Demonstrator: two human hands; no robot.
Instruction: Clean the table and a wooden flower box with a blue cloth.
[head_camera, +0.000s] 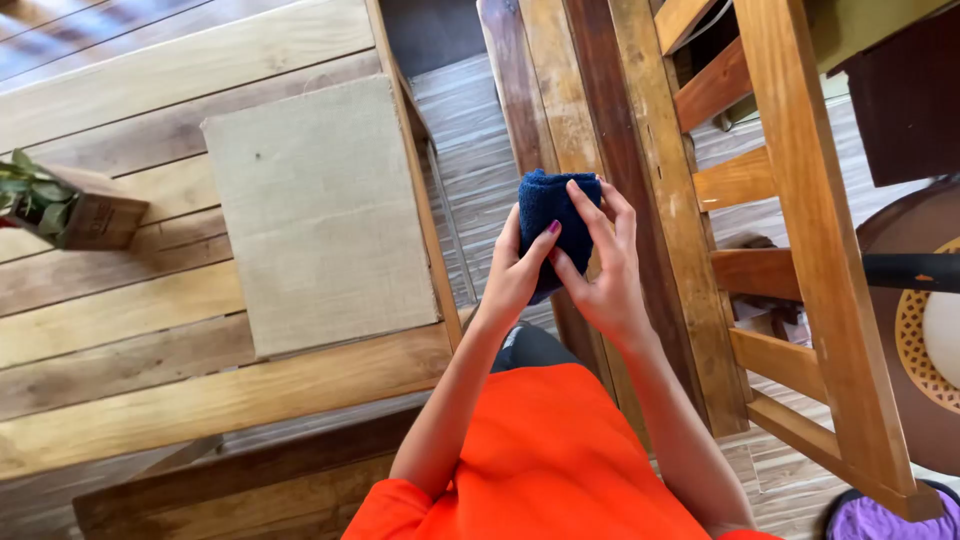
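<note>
While the folded dark blue cloth (553, 222) sits at 12 o'clock of both palms, the left hand (517, 277) and right hand (604, 270) pinch it, fingers closed on its sides.

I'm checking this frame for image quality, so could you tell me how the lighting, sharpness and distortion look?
Head view: even daylight, soft shadows, no harsh glare; striped sunlight crosses the table at top left. The blue cloth, left hand and right hand are sharp. Wide-angle distortion bends the chair at the right edge.
</note>
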